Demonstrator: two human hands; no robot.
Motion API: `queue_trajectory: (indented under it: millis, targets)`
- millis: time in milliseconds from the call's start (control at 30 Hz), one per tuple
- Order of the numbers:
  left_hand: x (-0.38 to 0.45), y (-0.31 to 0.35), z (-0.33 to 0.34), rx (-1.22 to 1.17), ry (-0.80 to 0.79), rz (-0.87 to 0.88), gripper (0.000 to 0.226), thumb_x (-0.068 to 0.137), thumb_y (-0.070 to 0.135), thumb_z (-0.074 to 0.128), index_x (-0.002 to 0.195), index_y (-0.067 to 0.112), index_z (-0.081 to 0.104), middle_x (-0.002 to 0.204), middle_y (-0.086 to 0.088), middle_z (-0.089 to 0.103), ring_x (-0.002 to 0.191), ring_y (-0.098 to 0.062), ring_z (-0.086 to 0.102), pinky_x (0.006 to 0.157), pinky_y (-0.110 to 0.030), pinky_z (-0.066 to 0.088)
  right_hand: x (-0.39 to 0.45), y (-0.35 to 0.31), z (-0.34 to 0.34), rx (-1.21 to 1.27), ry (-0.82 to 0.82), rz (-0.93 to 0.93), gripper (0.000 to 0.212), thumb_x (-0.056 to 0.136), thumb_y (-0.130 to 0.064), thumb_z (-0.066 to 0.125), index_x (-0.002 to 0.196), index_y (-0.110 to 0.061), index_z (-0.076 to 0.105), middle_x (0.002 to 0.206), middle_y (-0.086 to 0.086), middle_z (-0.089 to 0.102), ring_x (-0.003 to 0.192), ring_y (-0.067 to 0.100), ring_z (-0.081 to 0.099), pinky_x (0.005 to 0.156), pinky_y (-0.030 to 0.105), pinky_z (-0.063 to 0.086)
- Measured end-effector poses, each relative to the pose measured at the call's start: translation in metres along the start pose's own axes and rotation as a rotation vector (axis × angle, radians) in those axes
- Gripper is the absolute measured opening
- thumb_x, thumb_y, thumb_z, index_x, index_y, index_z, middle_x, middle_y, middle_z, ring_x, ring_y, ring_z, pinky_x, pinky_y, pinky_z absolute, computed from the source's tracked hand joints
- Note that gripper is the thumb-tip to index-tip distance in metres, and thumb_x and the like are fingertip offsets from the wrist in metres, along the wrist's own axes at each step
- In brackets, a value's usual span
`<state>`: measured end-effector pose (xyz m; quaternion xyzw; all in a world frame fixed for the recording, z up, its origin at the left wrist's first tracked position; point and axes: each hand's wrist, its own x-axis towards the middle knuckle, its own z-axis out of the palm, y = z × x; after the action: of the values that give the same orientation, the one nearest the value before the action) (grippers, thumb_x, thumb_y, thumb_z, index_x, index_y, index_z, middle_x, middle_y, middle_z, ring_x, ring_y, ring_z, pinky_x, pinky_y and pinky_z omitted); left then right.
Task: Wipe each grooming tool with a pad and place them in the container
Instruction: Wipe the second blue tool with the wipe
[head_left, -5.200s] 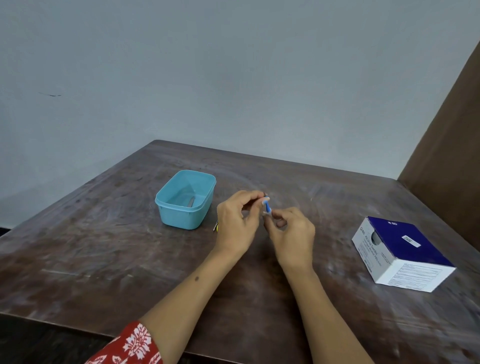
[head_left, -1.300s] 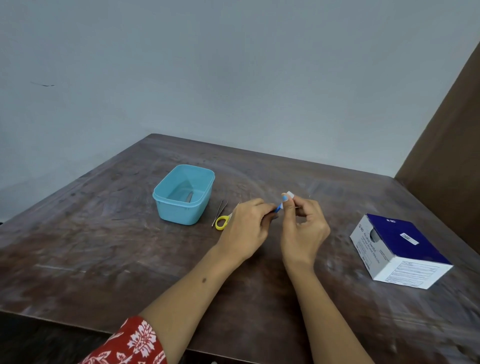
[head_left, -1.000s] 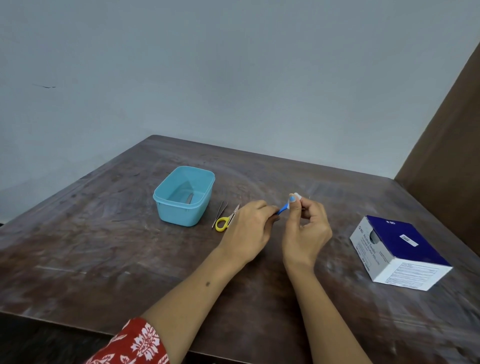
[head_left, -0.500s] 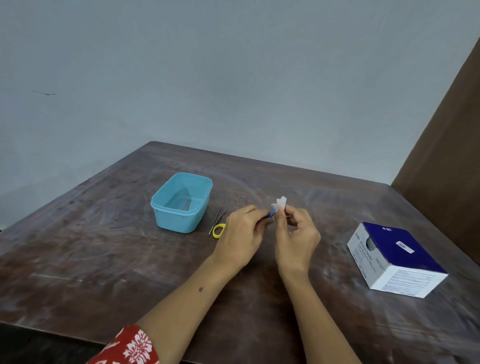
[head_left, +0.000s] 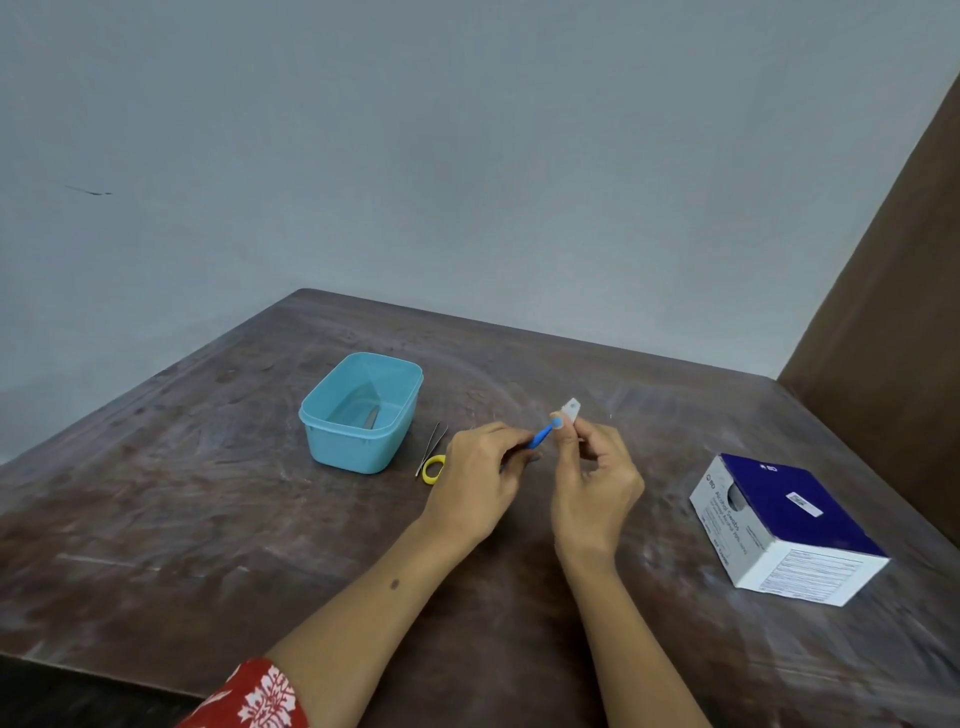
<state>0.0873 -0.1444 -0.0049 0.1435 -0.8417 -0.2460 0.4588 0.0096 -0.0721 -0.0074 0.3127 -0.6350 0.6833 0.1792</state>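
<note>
Head view: left hand (head_left: 480, 475) pinches blue tool (head_left: 543, 435) by near end, tip raised toward right. Right hand (head_left: 592, 480) pinches white pad (head_left: 569, 410) around tool tip, fingers curled. Teal container (head_left: 361, 413) far left on table (head_left: 156, 519), one metal item already inside. Tweezers (head_left: 432, 447) and yellow-handled scissors (head_left: 434, 469) lie just right of container, not yet wiped. Swab box (head_left: 789, 527) well right. Risks: slim tool could slip from light pinch; small pad may drop mid-stroke; wipe may miss handle under left fingers.
</note>
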Motion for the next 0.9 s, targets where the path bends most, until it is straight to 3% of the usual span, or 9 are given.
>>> queue_trajectory:
  millis: [100, 267, 467, 633, 767, 900]
  targets:
    - [0.0, -0.001, -0.0017, -0.009, 0.002, -0.019, 0.022, 0.082, 0.01, 0.067, 0.104, 0.009, 0.07, 0.088, -0.008, 0.072, 0.078, -0.016, 0.064, 0.073, -0.034, 0.054, -0.0014, -0.0002, 0.0007, -0.01, -0.062, -0.007, 0.006, 0.083, -0.014, 0.069, 0.085, -0.011, 0.074, 0.075, -0.007, 0.062, 0.068, 0.0, 0.058, 0.055, 0.012, 0.042]
    - [-0.0011, 0.0018, -0.0002, 0.003, -0.038, -0.013, 0.017, 0.081, 0.013, 0.069, 0.097, 0.008, 0.072, 0.083, -0.007, 0.07, 0.073, -0.015, 0.062, 0.07, -0.033, 0.053, 0.0019, -0.0027, -0.0021, 0.038, 0.046, 0.037, 0.009, 0.085, -0.018, 0.068, 0.084, -0.011, 0.072, 0.075, -0.007, 0.06, 0.067, 0.0, 0.057, 0.056, 0.01, 0.039]
    - [-0.0008, 0.0008, -0.0032, 0.002, -0.035, -0.021, 0.019, 0.082, 0.01, 0.067, 0.1, 0.008, 0.071, 0.086, -0.007, 0.071, 0.076, -0.016, 0.063, 0.072, -0.031, 0.053, -0.0003, -0.0021, -0.0001, 0.021, -0.037, 0.032, 0.005, 0.083, -0.014, 0.07, 0.084, -0.012, 0.074, 0.073, -0.01, 0.06, 0.067, -0.001, 0.057, 0.057, 0.01, 0.04]
    - [-0.0018, 0.0054, -0.0011, -0.019, -0.059, -0.037, 0.018, 0.081, 0.013, 0.068, 0.098, 0.008, 0.072, 0.085, -0.006, 0.071, 0.076, -0.014, 0.062, 0.071, -0.03, 0.052, 0.0002, -0.0009, -0.0014, -0.011, 0.02, -0.001, 0.012, 0.088, -0.015, 0.064, 0.08, -0.009, 0.071, 0.072, -0.009, 0.057, 0.066, 0.001, 0.055, 0.053, 0.013, 0.039]
    - [-0.0019, 0.008, 0.001, -0.029, -0.099, -0.065, 0.022, 0.082, 0.016, 0.068, 0.103, 0.01, 0.071, 0.092, -0.005, 0.071, 0.081, -0.011, 0.061, 0.074, -0.019, 0.049, 0.001, -0.0008, -0.0021, -0.022, 0.041, -0.022, 0.014, 0.089, -0.014, 0.062, 0.082, -0.006, 0.07, 0.073, -0.005, 0.056, 0.067, 0.0, 0.055, 0.052, 0.01, 0.037]
    - [-0.0021, 0.0059, 0.0014, -0.046, -0.111, -0.088, 0.027, 0.081, 0.015, 0.069, 0.108, 0.013, 0.069, 0.092, -0.003, 0.07, 0.081, -0.007, 0.059, 0.071, -0.005, 0.04, 0.0011, -0.0004, -0.0015, 0.0, 0.047, -0.004, 0.013, 0.09, -0.016, 0.06, 0.085, -0.011, 0.071, 0.075, -0.008, 0.057, 0.064, 0.004, 0.056, 0.05, 0.017, 0.04]
